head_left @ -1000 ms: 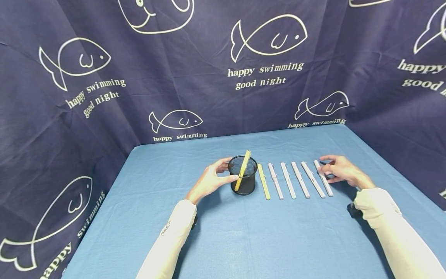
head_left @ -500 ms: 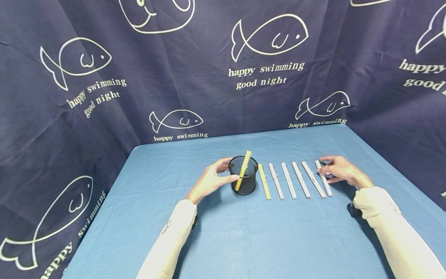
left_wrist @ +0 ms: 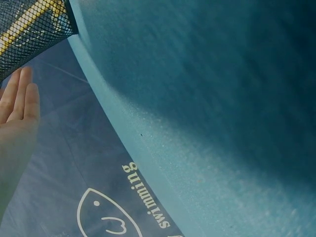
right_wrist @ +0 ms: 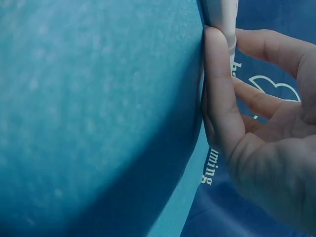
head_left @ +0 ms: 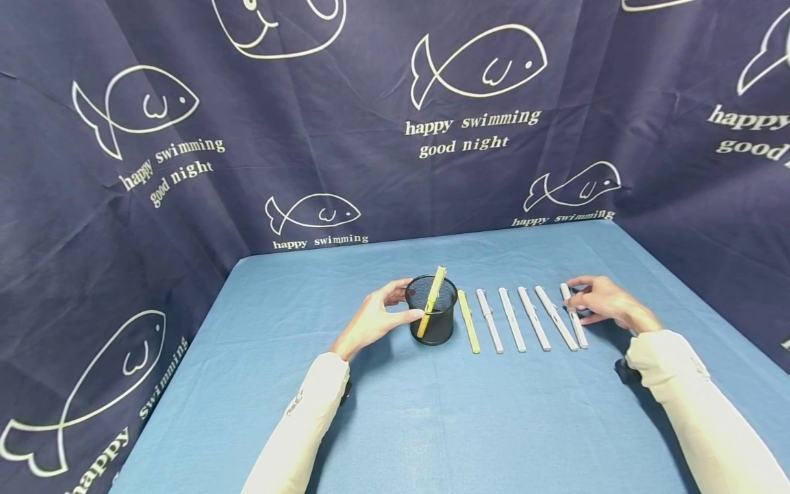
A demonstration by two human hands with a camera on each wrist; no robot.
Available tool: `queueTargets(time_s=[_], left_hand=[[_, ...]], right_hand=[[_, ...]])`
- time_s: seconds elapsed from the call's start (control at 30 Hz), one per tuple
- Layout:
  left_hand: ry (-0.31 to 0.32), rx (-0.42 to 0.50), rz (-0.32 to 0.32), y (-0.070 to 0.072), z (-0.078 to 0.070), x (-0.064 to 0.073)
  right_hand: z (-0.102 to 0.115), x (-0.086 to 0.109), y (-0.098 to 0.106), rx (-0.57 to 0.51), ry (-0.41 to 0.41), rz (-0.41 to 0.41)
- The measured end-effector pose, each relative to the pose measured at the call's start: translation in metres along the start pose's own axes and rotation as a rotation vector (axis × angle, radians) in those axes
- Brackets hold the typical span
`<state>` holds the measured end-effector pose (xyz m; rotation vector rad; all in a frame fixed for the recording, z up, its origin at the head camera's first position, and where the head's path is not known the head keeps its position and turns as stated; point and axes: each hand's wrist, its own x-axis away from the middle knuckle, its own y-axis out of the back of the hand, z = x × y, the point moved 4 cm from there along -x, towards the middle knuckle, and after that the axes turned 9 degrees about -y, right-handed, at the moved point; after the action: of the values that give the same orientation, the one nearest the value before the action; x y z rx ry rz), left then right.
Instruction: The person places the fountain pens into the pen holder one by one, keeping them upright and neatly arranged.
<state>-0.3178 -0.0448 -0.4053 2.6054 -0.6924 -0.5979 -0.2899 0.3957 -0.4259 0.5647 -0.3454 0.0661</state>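
In the head view my left hand (head_left: 372,317) holds a black mesh pen holder (head_left: 441,329), thumb at the front and fingers behind its left side. One yellow pen (head_left: 437,281) leans inside it, its cap end above the rim. Right of the holder, a second yellow pen (head_left: 469,322) and several pale pens (head_left: 512,320) lie in a row. At the row's right end my right hand (head_left: 607,303) pinches a white pen (head_left: 577,327) that lies on the table. The right wrist view shows thumb and index finger on either side of that white pen (right_wrist: 224,17).
A blue cloth (head_left: 432,412) covers the table. Dark blue curtains (head_left: 370,165) with white fish prints stand behind it and along both sides. Dark bands sit at both sleeve cuffs, the right one (head_left: 626,372) plainly visible.
The rightmost white pen has turned slightly under my right hand, so it lies a little straighter. My left hand and the pen holder keep their place. The head view has shifted very slightly.
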Motion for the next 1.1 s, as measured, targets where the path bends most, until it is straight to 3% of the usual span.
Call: queueTargets(time_s=[0.63,1.1], left_hand=[[-0.009,0.005,-0.004,0.0005,-0.0009,-0.0014],[-0.001,0.009,-0.005,-0.0001,-0.0009,-0.0005]], right_hand=[[-0.0033,0.0056,0.0063,-0.077,0.019,-0.002],[0.0026,0.0077,0.0048,-0.162,0.115,-0.043]])
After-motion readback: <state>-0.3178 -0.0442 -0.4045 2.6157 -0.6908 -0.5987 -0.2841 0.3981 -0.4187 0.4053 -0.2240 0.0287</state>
